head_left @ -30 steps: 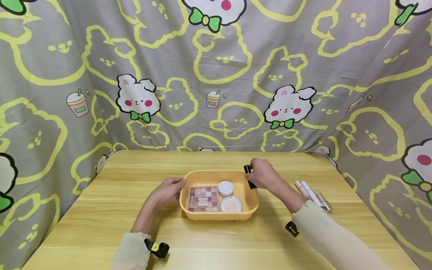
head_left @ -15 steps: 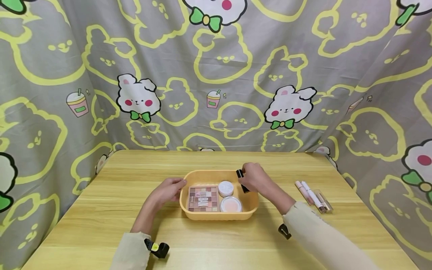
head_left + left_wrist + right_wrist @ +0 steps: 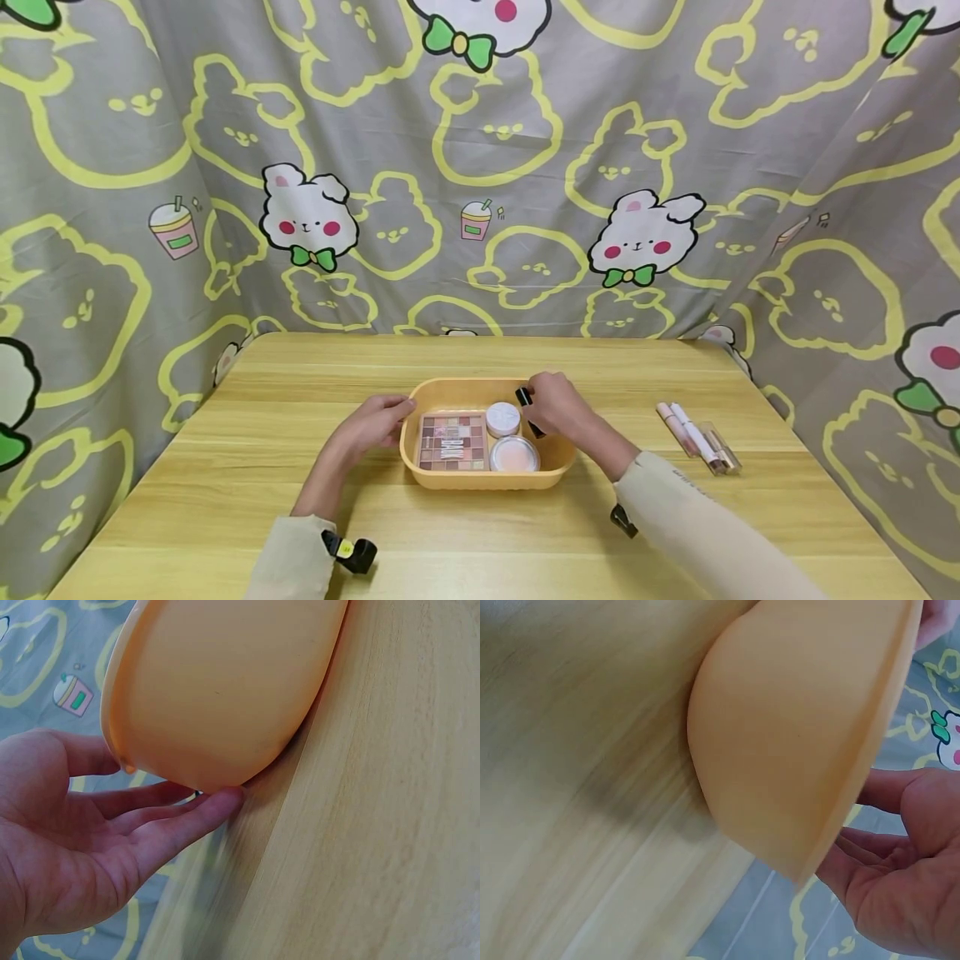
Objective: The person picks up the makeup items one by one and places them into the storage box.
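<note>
My left hand (image 3: 372, 423) holds the left end of an orange plastic basket (image 3: 487, 481). In the left wrist view the thumb lies at the rim and the fingers press the outer wall. Inside the basket's right part, my right hand (image 3: 557, 404) pinches a slim black cosmetic tube (image 3: 523, 397), tilted with its lower end down toward the basket floor. Left of the tube sit a white round case (image 3: 502, 418), a round powder compact (image 3: 513, 455) and an eyeshadow palette (image 3: 452, 442). From the right wrist, the basket wall hides the tube and my fingertips.
On the wooden table (image 3: 300, 375) to the right lie a pink tube (image 3: 677, 429), a white tube (image 3: 697, 437) and a clear-capped tube (image 3: 723, 450), side by side. A patterned grey curtain (image 3: 405, 125) hangs behind and at both sides of the table.
My right hand has moved left and then down with the black cosmetic tube, from over the basket's right rim to inside it. The left hand and basket stay put.
</note>
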`<state>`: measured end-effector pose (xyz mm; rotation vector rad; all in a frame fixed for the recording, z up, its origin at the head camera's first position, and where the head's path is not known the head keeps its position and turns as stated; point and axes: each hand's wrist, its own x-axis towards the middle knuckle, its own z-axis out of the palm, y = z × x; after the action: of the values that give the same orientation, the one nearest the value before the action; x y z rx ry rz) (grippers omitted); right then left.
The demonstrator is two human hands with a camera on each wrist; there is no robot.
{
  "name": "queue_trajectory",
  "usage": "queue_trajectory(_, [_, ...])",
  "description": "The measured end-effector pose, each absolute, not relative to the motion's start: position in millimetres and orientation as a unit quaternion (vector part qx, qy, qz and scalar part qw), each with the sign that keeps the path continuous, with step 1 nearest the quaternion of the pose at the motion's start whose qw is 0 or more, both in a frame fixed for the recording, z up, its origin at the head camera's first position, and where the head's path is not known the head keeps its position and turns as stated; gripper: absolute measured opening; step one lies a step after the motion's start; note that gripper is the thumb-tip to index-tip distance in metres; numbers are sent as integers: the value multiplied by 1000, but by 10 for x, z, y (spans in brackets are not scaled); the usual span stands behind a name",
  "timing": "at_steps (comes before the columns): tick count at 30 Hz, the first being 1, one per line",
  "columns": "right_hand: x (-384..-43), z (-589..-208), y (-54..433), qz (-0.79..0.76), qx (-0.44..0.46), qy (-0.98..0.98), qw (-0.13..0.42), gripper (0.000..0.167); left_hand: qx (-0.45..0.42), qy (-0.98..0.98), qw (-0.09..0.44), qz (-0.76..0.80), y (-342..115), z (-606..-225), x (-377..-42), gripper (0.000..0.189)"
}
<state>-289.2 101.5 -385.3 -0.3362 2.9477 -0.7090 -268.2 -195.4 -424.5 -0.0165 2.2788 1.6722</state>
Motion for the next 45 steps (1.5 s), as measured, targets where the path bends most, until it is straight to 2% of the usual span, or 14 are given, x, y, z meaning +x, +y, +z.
queue_trajectory(6, [-2901, -3910, 1001, -219, -120, 967, 41, 20, -4, 797, 160, 582, -1956, -4242, -2680, 53])
queue_trajectory(12, [-2913, -3955, 989, -201, -114, 972, 51, 27, -3, 798, 163, 580, -1960, -4239, -2679, 54])
queue_trajectory(24, [-2923, -4010, 953, -169, -135, 976, 37, 31, -8, 804, 159, 573, -1965, -4239, -2670, 54])
queue_trajectory(39, [-2941, -4085, 934, -155, -141, 978, 20, 24, -7, 807, 156, 570, -1957, -4234, -2676, 54])
queue_trajectory(45, [-2936, -4093, 927, -151, -143, 978, 19, 35, -9, 808, 155, 568, -1955, -4236, -2679, 53])
